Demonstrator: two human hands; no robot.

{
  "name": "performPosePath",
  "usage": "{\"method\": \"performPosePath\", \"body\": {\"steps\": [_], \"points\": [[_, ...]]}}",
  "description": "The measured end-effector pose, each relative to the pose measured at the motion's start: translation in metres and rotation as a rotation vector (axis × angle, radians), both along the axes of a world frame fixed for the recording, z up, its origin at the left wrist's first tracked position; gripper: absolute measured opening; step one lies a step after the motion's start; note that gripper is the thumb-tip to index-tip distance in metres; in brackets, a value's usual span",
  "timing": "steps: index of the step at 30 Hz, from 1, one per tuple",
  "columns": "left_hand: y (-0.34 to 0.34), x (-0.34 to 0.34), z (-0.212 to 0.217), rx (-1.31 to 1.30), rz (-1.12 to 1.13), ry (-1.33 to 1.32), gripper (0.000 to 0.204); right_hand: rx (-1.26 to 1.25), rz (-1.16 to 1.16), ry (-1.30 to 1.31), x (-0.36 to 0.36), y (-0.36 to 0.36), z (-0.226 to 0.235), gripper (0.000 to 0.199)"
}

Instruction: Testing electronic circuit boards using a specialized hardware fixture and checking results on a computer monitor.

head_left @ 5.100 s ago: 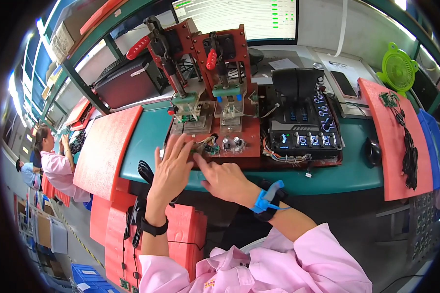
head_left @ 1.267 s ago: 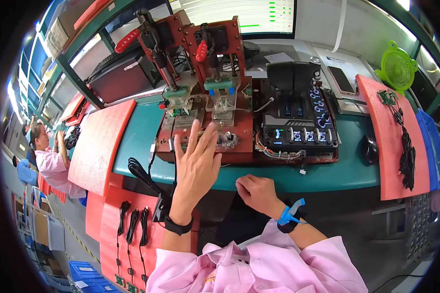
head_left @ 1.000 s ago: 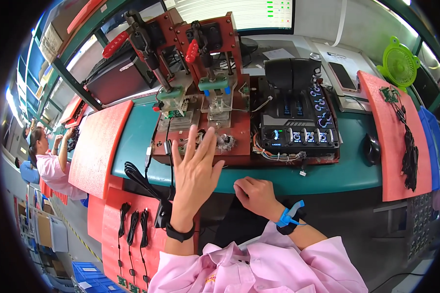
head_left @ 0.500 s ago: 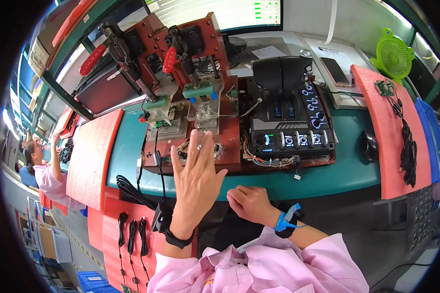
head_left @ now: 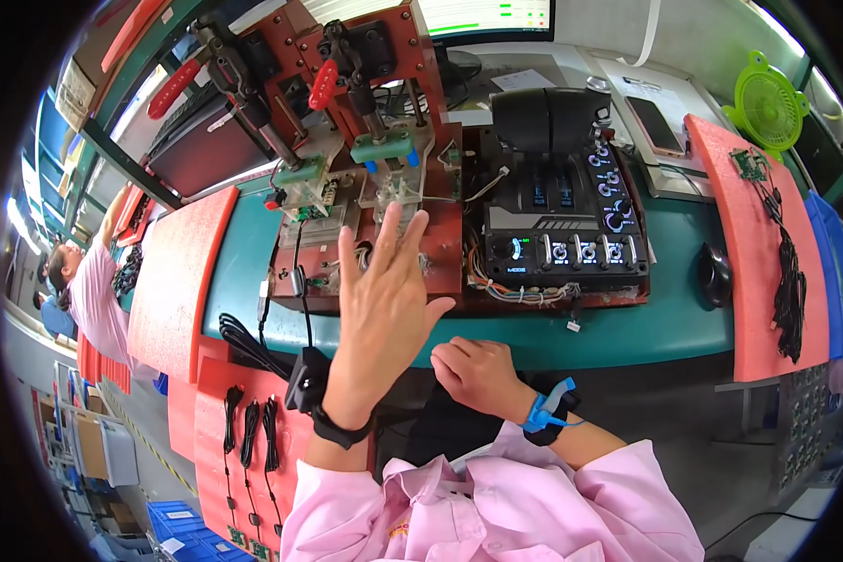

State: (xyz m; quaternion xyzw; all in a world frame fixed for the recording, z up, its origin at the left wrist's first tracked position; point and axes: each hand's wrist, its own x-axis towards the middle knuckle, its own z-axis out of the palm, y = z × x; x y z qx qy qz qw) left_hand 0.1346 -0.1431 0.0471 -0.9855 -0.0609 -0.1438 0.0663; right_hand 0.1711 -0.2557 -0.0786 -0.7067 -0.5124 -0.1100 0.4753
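Observation:
My left hand (head_left: 382,304) is held palm down, fingers stretched and spread, over the front of the red test fixture (head_left: 448,273). It grips nothing; whether the fingertips touch the fixture is unclear. Two toggle clamps with red handles (head_left: 324,84) stand on the fixture, their green pressing blocks (head_left: 384,147) above clear plates. A green circuit board (head_left: 322,195) sits under the left clamp, with a black cable (head_left: 300,283) running down from it. My right hand (head_left: 479,377) is curled into a loose fist at the table's front edge, nothing showing in it. A blue strap (head_left: 550,412) circles that wrist.
Right of the fixture stands a black control panel (head_left: 557,225) with lit knobs. A mouse (head_left: 714,276), a pink foam sheet (head_left: 735,281) with bundled cables and a phone (head_left: 656,125) lie further right. More cables (head_left: 250,436) rest on foam at lower left. Another person (head_left: 94,281) works at far left.
My left hand has shifted slightly up and right, its thumb further out. My right hand stays curled in nearly the same place. The view has tilted slightly.

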Motion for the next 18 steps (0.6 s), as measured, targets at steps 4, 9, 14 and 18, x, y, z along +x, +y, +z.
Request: {"method": "performPosePath", "body": {"steps": [4, 9, 14, 18], "points": [[0.004, -0.02, -0.001, -0.03, -0.013, 0.017, 0.059, -0.037, 0.052, -0.002, -0.001, -0.008, 0.001, 0.009], [0.009, -0.051, -0.014, -0.079, 0.028, -0.098, 0.044, 0.075, 0.128, 0.038, 0.006, -0.014, -0.003, 0.01], [-0.002, -0.056, -0.049, -0.35, -0.171, -0.304, 0.021, -0.053, 0.169, 0.053, 0.009, -0.028, 0.018, 0.013], [0.007, -0.039, -0.1, -0.637, -0.193, -0.393, 0.018, -0.368, 0.148, -0.258, 0.035, -0.058, 0.059, 0.01]]}}
